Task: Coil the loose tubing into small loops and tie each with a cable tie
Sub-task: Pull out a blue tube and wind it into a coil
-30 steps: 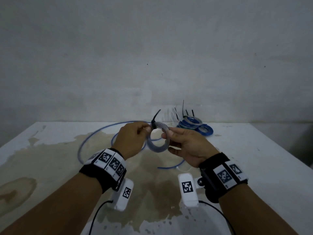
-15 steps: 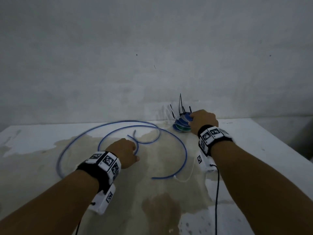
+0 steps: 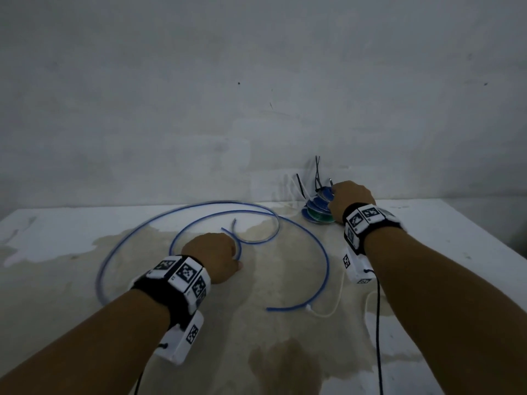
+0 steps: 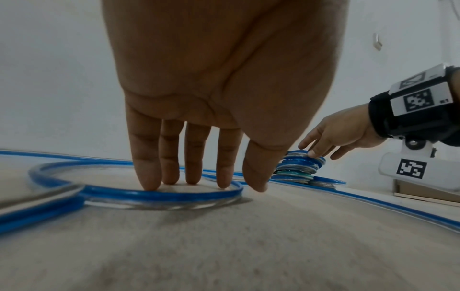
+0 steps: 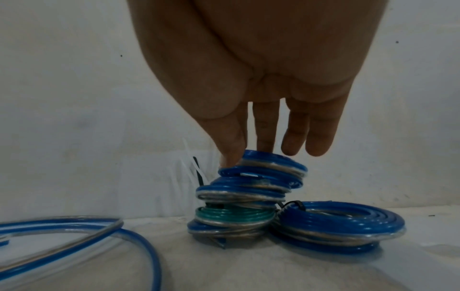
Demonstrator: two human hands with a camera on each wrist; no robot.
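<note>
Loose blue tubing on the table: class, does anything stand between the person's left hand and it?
Nothing visible does. The left hand already has straight fingertips down on the table just inside a bend of the loose blue tubing, touching or nearly touching it.

We stretch both arms forward: our left hand [image 3: 212,256] reaches down with straight fingers [image 4: 147,173], while our right hand [image 3: 349,199] extends farther ahead, fingers [image 5: 265,135] straight and pointing down.
</note>
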